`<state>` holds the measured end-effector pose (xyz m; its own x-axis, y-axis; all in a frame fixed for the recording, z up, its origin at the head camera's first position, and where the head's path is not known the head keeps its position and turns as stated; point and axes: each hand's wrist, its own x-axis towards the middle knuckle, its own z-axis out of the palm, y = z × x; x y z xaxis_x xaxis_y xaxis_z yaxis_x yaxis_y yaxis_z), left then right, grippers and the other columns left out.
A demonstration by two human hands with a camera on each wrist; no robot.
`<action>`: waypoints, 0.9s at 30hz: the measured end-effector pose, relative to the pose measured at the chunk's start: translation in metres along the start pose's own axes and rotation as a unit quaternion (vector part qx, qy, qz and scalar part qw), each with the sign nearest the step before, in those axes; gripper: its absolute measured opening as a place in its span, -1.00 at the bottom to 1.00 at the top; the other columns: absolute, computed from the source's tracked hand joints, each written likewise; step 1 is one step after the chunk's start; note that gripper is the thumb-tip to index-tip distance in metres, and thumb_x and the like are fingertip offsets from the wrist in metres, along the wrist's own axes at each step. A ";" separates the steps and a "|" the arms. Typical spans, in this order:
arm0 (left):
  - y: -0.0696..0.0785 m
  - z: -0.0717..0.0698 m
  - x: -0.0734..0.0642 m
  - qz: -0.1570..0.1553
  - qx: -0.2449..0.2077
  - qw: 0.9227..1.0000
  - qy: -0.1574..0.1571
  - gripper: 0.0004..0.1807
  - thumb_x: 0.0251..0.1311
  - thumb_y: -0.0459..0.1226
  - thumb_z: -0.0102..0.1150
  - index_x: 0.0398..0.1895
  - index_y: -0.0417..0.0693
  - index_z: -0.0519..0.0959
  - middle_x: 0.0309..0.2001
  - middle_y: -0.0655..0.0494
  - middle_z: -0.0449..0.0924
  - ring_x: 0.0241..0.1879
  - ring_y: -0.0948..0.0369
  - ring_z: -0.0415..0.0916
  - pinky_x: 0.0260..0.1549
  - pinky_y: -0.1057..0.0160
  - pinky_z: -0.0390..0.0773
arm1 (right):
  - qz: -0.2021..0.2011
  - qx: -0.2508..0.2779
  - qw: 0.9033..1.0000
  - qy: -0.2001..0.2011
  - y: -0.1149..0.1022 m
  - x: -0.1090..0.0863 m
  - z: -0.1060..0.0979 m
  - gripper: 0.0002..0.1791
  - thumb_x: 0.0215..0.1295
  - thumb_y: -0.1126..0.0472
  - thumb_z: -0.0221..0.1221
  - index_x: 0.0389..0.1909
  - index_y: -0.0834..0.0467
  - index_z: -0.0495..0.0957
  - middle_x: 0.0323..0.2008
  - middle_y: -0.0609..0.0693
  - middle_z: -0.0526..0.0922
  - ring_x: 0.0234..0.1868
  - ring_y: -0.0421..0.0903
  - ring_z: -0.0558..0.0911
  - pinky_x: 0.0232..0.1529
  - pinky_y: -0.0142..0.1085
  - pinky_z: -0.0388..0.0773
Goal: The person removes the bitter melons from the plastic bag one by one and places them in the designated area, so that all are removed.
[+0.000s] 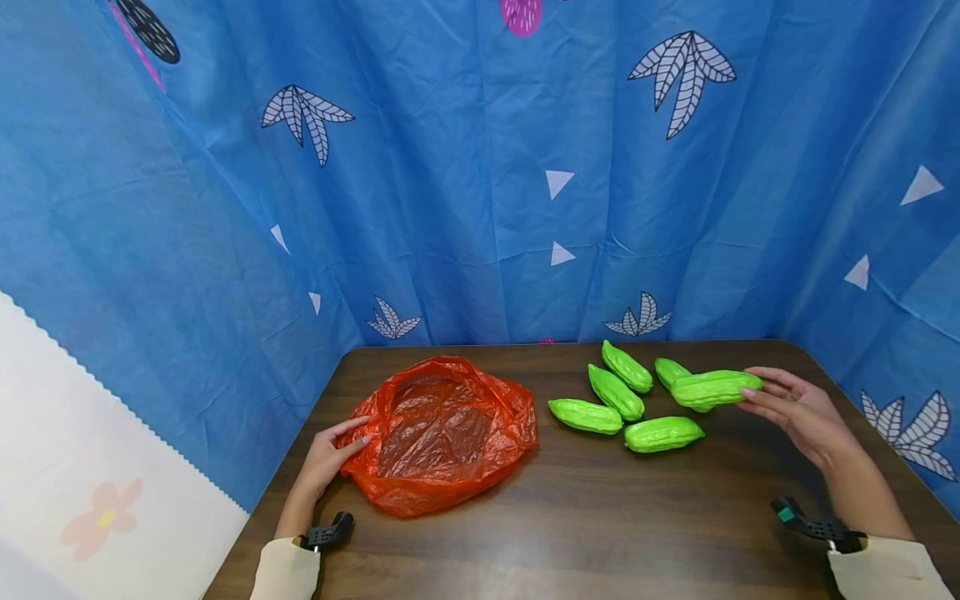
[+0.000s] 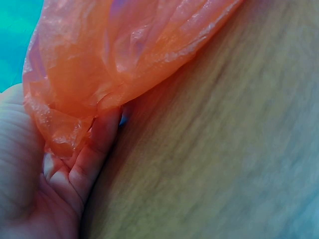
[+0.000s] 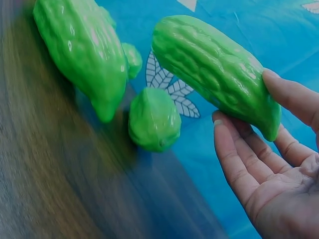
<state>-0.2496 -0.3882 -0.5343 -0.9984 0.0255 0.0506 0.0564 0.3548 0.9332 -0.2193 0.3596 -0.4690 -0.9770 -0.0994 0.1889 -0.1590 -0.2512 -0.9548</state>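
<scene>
My right hand (image 1: 806, 412) pinches a bright green bitter melon (image 1: 716, 388) by its pointed end, thumb on one side and fingers on the other. In the right wrist view this bitter melon (image 3: 214, 69) is raised off the table, its blunt end pointing away from the palm. On the left, a red plastic bag (image 1: 442, 497) lies with its wide mouth facing up. My left hand (image 1: 330, 454) holds the bag's left edge; in the left wrist view a gathered corner of the bag (image 2: 75, 94) sits between thumb and fingers.
Several more bitter melons lie loosely grouped right of the bag, among them a front one (image 1: 663, 434), a left one (image 1: 585, 416) and one at the back (image 1: 627, 367). They rest on a dark wooden table (image 1: 600, 517). A blue patterned curtain (image 1: 480, 183) hangs behind the table.
</scene>
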 end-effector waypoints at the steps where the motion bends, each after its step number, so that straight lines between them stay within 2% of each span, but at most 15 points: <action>1: 0.000 0.000 0.000 0.000 0.001 1.000 0.000 -0.46 0.28 -0.21 0.37 0.31 -0.17 0.56 0.31 -0.28 0.47 -0.09 0.27 0.64 -0.18 0.30 0.66 | 0.002 -0.004 1.000 0.001 0.001 0.000 -0.002 -0.60 0.46 0.54 0.03 0.11 0.09 0.60 -0.07 -0.08 0.69 -0.12 -0.15 0.74 -0.11 -0.27 0.68; 8: 0.000 -0.001 0.001 0.000 0.005 1.000 0.000 -0.45 0.29 -0.18 0.37 0.32 -0.16 0.55 0.31 -0.28 0.47 -0.07 0.27 0.63 -0.17 0.32 0.65 | 0.026 -0.012 1.000 0.008 0.006 -0.002 -0.014 -0.65 0.47 0.51 0.05 0.11 0.10 0.57 -0.09 -0.10 0.68 -0.13 -0.15 0.74 -0.10 -0.27 0.68; 18: -0.001 -0.001 0.001 0.001 0.015 1.000 0.007 -0.45 0.27 -0.17 0.39 0.30 -0.14 0.57 0.31 -0.25 0.48 -0.04 0.28 0.60 -0.16 0.33 0.64 | 0.058 -0.033 0.997 0.024 0.014 -0.005 -0.024 -0.67 0.48 0.45 0.09 0.06 0.00 0.57 -0.11 -0.14 0.66 -0.15 -0.17 0.74 -0.12 -0.28 0.68; 22: -0.001 0.000 0.000 0.000 0.023 1.000 0.009 -0.46 0.28 -0.17 0.38 0.30 -0.13 0.57 0.31 -0.24 0.48 0.03 0.16 0.60 -0.15 0.34 0.63 | 0.065 -0.041 0.997 0.028 0.016 -0.006 -0.027 -0.66 0.48 0.43 0.11 0.09 -0.02 0.58 -0.09 -0.18 0.65 -0.15 -0.19 0.73 -0.12 -0.29 0.68; 27: 0.004 0.001 -0.002 -0.001 0.035 0.999 0.008 -0.48 0.31 -0.22 0.35 0.31 -0.16 0.56 0.33 -0.26 0.46 0.20 -0.10 0.49 -0.13 0.40 0.59 | 0.067 -0.038 0.997 0.030 0.018 -0.007 -0.032 -0.62 0.47 0.42 0.12 0.13 -0.04 0.65 -0.05 -0.25 0.64 -0.13 -0.21 0.74 -0.11 -0.30 0.67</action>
<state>-0.2479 -0.3856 -0.5314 -0.9984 0.0101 0.0560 0.0550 0.4198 0.9060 -0.2197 0.3864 -0.4948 -0.9965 -0.0689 0.0474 -0.0355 -0.1654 -0.9856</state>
